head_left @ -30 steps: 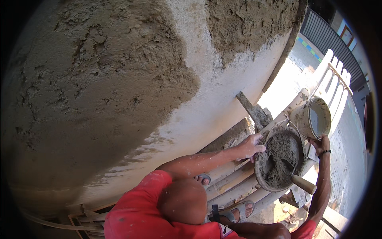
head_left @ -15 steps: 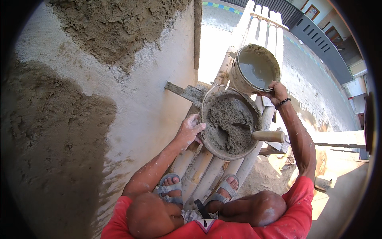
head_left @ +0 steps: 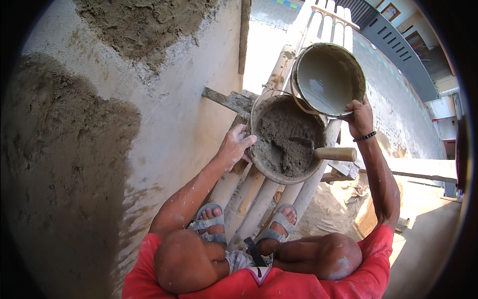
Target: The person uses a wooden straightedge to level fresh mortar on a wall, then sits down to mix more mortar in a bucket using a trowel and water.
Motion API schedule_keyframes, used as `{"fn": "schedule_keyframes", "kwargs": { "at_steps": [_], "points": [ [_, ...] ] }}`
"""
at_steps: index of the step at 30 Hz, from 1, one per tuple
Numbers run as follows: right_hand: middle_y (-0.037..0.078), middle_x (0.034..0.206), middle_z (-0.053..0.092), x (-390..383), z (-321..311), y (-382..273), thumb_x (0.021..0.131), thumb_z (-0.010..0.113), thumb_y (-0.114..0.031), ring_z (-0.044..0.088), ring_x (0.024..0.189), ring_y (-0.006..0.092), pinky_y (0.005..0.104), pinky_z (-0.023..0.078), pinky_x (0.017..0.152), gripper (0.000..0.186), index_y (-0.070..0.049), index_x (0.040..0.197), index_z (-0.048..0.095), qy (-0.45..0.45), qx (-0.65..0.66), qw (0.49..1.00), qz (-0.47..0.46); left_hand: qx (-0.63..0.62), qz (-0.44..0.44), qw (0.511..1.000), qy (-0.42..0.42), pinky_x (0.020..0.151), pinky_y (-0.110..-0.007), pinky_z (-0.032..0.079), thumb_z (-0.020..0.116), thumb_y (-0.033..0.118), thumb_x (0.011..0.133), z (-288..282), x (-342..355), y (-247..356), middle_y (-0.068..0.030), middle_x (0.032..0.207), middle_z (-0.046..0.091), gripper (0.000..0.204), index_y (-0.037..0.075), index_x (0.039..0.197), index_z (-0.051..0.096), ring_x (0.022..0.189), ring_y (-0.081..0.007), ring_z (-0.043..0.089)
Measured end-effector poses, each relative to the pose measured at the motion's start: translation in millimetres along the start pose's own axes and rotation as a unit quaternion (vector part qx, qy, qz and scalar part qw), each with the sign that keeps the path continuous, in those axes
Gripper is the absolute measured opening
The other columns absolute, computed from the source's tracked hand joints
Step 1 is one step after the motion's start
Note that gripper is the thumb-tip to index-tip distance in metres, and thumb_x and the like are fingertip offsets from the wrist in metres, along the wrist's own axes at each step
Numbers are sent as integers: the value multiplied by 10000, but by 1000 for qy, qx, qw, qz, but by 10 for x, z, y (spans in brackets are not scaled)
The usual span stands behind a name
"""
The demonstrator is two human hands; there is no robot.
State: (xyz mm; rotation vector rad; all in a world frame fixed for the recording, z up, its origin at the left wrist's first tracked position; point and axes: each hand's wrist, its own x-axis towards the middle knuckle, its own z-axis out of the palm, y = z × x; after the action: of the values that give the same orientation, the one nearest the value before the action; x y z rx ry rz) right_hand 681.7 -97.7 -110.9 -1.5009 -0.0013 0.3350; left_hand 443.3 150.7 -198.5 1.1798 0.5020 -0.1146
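My left hand grips the left rim of a bucket of wet grey mortar, thumb over the edge. A trowel lies in that mortar, its wooden handle sticking out over the right rim. My right hand is closed on the near right rim of a second bucket, a bucket of cloudy water. That one is tilted toward me and overlaps the mortar bucket's far right edge. Its underside is hidden.
Bamboo poles form the platform under my sandalled feet. A wall with patches of wet mortar rises on the left. A wooden piece juts out beside the mortar bucket. Paving and a grey gate lie beyond on the right.
My right hand has moved the water bucket up and right and tipped its mouth more toward me. The mortar bucket sits slightly higher in view, my left hand still on its rim.
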Motion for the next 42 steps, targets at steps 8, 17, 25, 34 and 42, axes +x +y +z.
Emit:
{"fn": "schedule_keyframes", "kwargs": {
  "at_steps": [8,17,25,34,42],
  "points": [
    [55,875,560,-195,23,16,706,393,112,580,683,165,343,572,587,537,-50,1215,444,-2,-11,999,-36,1,11,1000,-4,437,-252,528,594,166,860,-39,16,-38,-118,980,578,443,-42,1199,400,763,-157,609],
    [47,887,576,-183,-111,131,701,391,97,595,699,148,325,568,542,533,-50,1208,466,-8,-18,997,-78,-18,8,1000,-18,424,-258,527,609,172,849,-61,47,-77,-138,1011,572,512,-53,1239,364,790,-177,614],
    [52,871,590,-275,-34,85,696,397,99,550,657,112,271,528,601,525,-22,1199,486,-14,-6,997,-75,-19,5,1000,-21,436,-266,538,609,174,852,-82,50,-84,-150,1042,562,554,-61,1269,329,813,-190,615],
    [56,903,586,-218,-118,140,704,390,89,581,704,133,297,550,616,521,-31,1204,474,-11,-22,998,-65,-24,-5,999,-22,430,-251,531,612,178,856,-64,18,-25,-129,1027,579,494,-30,1234,371,781,-167,619],
    [61,937,590,-227,-129,147,717,387,82,601,734,143,300,561,624,527,-33,1226,460,-8,-30,996,-81,-22,1,1000,-18,438,-237,528,607,169,866,-51,29,-36,-85,934,574,374,-4,1139,419,699,-131,614]
  ]
}}
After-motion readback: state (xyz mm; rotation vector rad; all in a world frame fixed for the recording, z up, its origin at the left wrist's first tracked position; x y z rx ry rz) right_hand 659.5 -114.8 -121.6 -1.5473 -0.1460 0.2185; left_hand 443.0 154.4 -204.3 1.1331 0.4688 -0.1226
